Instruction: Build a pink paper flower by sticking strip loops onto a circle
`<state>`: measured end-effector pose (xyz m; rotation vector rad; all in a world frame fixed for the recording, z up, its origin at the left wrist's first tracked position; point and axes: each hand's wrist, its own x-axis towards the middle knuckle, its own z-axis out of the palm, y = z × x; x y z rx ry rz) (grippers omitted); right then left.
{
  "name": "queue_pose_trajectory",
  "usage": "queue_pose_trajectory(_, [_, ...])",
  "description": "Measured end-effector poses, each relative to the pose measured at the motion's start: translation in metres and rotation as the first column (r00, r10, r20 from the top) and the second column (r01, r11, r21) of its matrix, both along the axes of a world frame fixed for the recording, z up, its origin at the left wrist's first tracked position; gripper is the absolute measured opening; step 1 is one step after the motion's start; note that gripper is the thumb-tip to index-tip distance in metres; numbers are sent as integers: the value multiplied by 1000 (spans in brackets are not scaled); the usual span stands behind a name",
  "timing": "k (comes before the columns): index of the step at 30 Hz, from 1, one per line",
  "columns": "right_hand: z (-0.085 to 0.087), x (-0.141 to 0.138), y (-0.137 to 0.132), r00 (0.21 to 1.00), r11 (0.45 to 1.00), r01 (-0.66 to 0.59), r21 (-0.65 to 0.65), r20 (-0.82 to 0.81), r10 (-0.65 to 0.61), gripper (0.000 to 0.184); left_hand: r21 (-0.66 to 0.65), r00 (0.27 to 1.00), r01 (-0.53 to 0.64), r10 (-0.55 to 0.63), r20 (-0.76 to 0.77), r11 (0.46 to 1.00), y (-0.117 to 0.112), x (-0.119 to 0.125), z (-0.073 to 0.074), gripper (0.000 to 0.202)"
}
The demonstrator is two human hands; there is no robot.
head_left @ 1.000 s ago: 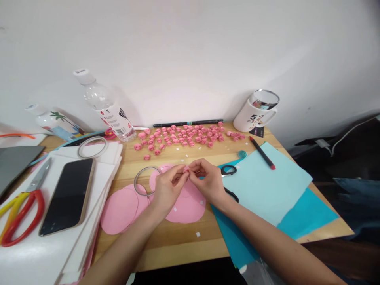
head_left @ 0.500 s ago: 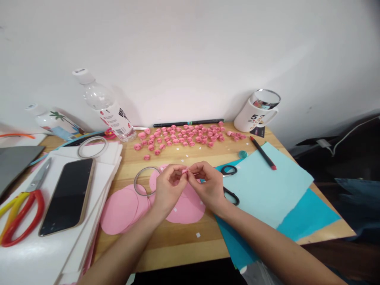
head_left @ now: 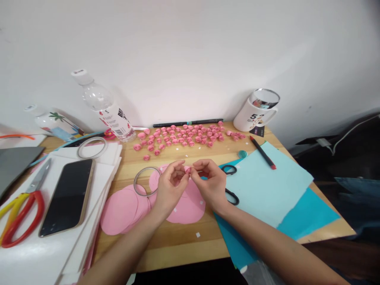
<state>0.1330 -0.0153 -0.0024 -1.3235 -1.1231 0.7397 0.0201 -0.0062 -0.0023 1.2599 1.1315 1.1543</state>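
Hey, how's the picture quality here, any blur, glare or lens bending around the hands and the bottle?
Head view: soft, even light, no hard glare; the bottle and mug lean outward, likely wide-angle bending; the bottle throws a soft shadow on the wall; the left hand and right hand, pinching a pink paper roll, look fairly sharp.

Bright, even light with soft shadows behind the bottle (head_left: pixel 102 107) and mug (head_left: pixel 255 113); wide-angle bending at the edges.

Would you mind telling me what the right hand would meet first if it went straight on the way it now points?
Most likely the left hand: the right hand points leftward at it, both pinching a small pink paper roll between them.
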Motion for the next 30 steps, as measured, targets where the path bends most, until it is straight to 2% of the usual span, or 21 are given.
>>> queue_pose_trajectory(5, [2, 0, 0, 1000, 999, 4, -50, -27, -5, 10, 1, 1000, 1, -1, 17, 1000, -1, 1, 0, 30])
queue_pose_trajectory(11, [2, -4, -5, 1000, 999, -17, -35, 7, 17, 7, 17, 988, -109, 110, -104, 994, -3, 1, 9, 19])
queue_pose_trajectory(15, [2, -5, -5, 1000, 1000, -1, -12, 22, 1, 5, 44, 983, -126, 131, -129, 991, -4, 1, 14, 19])
queue_pose_trajectory(19, [2, -6, -5, 1000, 1000, -13, -6, 8, 14, 5, 20, 981, -130, 131, -144, 991, -5, 1, 13, 21])
queue_pose_trajectory(25, [1, -5, -3, 997, 998, -58, 4, 53, 58, 4, 200, 965, -92, 137, -222, 976, -5, -2, 5, 20])
queue_pose_trajectory(30, [-5, 0, 2, 989, 990, -133, 41, 65, 130, 8, 270, 940, -84, 167, -299, 959, 1, -12, 9, 20])
